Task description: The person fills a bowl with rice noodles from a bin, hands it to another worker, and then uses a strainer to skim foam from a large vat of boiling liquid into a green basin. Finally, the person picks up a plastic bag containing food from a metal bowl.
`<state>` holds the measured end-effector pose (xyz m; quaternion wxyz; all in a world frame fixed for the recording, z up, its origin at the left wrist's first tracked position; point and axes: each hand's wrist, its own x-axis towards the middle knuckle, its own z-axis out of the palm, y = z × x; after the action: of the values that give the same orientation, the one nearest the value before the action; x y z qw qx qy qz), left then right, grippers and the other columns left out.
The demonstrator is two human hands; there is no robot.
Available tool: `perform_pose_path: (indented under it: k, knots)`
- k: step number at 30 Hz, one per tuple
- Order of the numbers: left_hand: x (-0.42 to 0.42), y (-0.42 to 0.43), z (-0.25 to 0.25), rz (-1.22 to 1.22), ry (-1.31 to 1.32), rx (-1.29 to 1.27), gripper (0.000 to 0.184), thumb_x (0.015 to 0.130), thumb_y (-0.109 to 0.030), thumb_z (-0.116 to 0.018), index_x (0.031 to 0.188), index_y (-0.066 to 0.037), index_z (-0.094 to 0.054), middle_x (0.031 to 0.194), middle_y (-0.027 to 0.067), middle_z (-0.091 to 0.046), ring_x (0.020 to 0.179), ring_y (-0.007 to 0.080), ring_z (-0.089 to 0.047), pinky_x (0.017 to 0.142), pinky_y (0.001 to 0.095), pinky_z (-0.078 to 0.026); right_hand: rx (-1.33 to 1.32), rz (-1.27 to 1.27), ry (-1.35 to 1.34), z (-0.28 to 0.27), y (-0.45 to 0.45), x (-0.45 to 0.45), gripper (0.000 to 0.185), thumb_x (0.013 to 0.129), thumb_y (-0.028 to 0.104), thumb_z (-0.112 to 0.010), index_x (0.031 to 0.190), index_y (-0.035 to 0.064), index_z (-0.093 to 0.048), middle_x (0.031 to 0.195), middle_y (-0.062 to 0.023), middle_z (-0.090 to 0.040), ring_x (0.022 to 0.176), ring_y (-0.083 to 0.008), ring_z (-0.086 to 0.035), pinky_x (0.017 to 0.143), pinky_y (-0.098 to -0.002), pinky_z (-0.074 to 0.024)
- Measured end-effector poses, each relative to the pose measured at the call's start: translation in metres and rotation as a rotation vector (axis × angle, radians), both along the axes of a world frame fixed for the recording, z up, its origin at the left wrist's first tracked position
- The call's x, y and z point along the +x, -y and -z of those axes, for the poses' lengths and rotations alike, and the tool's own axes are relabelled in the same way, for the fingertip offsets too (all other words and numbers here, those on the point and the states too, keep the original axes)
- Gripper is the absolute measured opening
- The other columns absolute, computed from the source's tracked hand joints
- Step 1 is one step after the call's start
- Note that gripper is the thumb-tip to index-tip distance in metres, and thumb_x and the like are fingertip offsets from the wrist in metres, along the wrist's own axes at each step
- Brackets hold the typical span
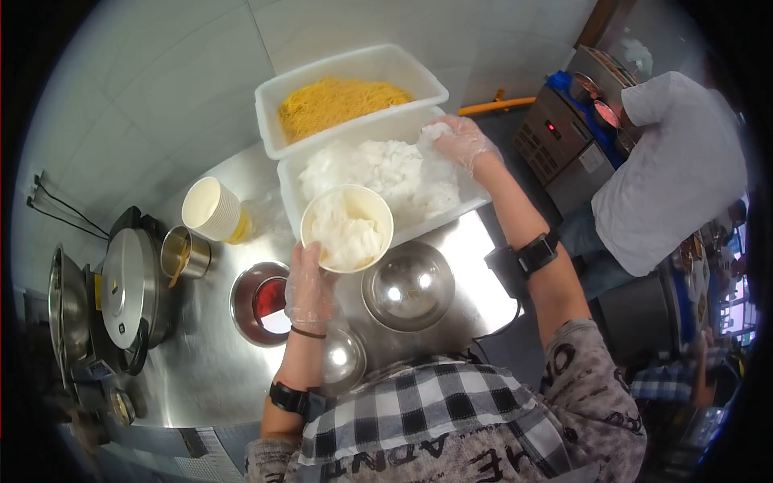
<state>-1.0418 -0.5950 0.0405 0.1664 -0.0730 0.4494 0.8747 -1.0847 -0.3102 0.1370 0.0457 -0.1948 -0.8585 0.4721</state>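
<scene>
Paper cup [347, 229]: held mouth up above the near edge of the front tub [471, 201], part full of soft white food, with bare cup wall showing above it.
Left hand [309, 291]: in a clear plastic glove, fingers partly closed around the lower left side of the paper cup, thumb near its rim.
Right hand [463, 145]: gloved too, at the far right corner of the front tub, fingers curled in on a white clump [436, 132].
Front tub: white plastic, holding a loose heap of the same white food.
Back tub [270, 101]: just behind, holding a mound of fine yellow food.
Cup stack [211, 208]: nested paper cups, leaning on the counter [189, 366] left of the front tub.
Small pot [186, 253]: metal, with a wooden-looking handle [176, 272] standing in it; what else it holds is unclear.
Left bowl [262, 303]: metal, with something red inside.
Round metal pieces [408, 286]: two, shiny, right of the left bowl; whether they are bowls or lids is unclear.
</scene>
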Motion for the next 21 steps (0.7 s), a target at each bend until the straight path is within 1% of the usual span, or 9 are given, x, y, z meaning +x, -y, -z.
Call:
perform_pose_path:
  k: [3,5,7,14,16,17,19,20,21]
  knots:
    - [-0.004,0.0,-0.002,0.002,0.018,-0.048,0.047,0.082,-0.023,-0.051,0.121,-0.002,-0.034,0.113,0.0113,-0.044,0.101,0.0215,-0.047,0.082,0.0335,-0.044,-0.156,-0.009,-0.064,-0.019,0.018,0.002,0.02,0.07,0.011,-0.059,0.089,0.0087,-0.063,0.088,-0.0036,-0.06,0.077,-0.0119,-0.056,0.071,-0.0229,-0.0451]
    - [-0.005,-0.002,-0.003,-0.005,0.045,-0.114,0.035,0.083,-0.02,-0.045,0.111,-0.002,-0.038,0.109,0.0121,-0.045,0.101,0.0252,-0.048,0.08,0.0391,-0.045,-0.254,-0.014,-0.117,-0.03,0.03,0.005,0.019,0.069,0.01,-0.059,0.088,0.009,-0.063,0.088,-0.003,-0.06,0.078,-0.0118,-0.056,0.072,-0.0224,-0.0453]
    - [-0.006,-0.002,-0.002,0.009,0.031,-0.116,0.036,0.083,-0.022,-0.044,0.112,-0.001,-0.038,0.11,0.0121,-0.045,0.1,0.0247,-0.048,0.079,0.0387,-0.045,-0.4,-0.172,-0.282,-0.044,0.045,0.017,0.02,0.071,0.021,-0.062,0.088,0.0102,-0.063,0.083,-0.0017,-0.059,0.078,-0.009,-0.054,0.07,-0.0235,-0.0427]
    - [-0.003,-0.006,-0.011,0.027,0.041,-0.18,0.042,0.083,-0.027,-0.042,0.115,0.0,-0.037,0.111,0.0112,-0.047,0.098,0.0233,-0.05,0.076,0.0358,-0.044,-0.618,-0.249,-0.508,-0.075,0.079,0.036,0.031,0.071,0.022,-0.064,0.099,0.0084,-0.058,0.083,-0.0005,-0.057,0.079,-0.0063,-0.053,0.072,-0.0212,-0.0427]
    - [-0.003,-0.007,-0.015,0.021,0.053,-0.187,0.042,0.083,-0.027,-0.042,0.115,-0.001,-0.038,0.11,0.0111,-0.048,0.097,0.0229,-0.051,0.076,0.0356,-0.045,-0.668,-0.41,-0.512,-0.066,0.087,0.031,0.037,0.07,0.02,-0.063,0.104,0.008,-0.055,0.088,-0.0039,-0.059,0.085,-0.0123,-0.055,0.077,-0.0246,-0.0428]
    - [-0.002,-0.007,-0.017,0.018,0.064,-0.195,0.041,0.083,-0.027,-0.043,0.114,-0.001,-0.039,0.109,0.0109,-0.048,0.096,0.0225,-0.052,0.076,0.0354,-0.045,-0.668,-0.412,-0.51,-0.061,0.091,0.028,0.037,0.07,0.02,-0.063,0.104,0.008,-0.055,0.088,-0.0039,-0.059,0.085,-0.0123,-0.055,0.077,-0.0246,-0.0428]
    - [-0.001,-0.006,-0.012,0.02,0.037,-0.182,0.041,0.083,-0.027,-0.044,0.114,-0.001,-0.039,0.108,0.0107,-0.049,0.095,0.0221,-0.052,0.076,0.0351,-0.045,0.067,-0.535,0.019,-0.05,0.097,0.023,0.043,0.069,0.017,-0.062,0.109,0.0069,-0.051,0.099,-0.0097,-0.058,0.093,-0.021,-0.055,0.083,-0.0287,-0.0416]
    - [-0.001,-0.004,-0.011,0.022,0.01,-0.17,0.04,0.082,-0.027,-0.044,0.113,-0.001,-0.04,0.107,0.0104,-0.049,0.094,0.0218,-0.053,0.076,0.0349,-0.045,0.067,-0.538,0.02,-0.042,0.095,0.022,0.043,0.069,0.017,-0.062,0.109,0.0069,-0.051,0.099,-0.0097,-0.058,0.093,-0.021,-0.055,0.083,-0.0287,-0.0416]
    - [-0.001,-0.004,-0.011,0.018,0.011,-0.17,0.04,0.082,-0.027,-0.044,0.113,-0.001,-0.04,0.107,0.0104,-0.049,0.094,0.0218,-0.053,0.076,0.0349,-0.045,0.134,-0.565,0.058,-0.031,0.09,0.02,0.046,0.069,0.015,-0.06,0.114,0.0079,-0.048,0.105,-0.0093,-0.055,0.096,-0.0206,-0.053,0.086,-0.0293,-0.0405]
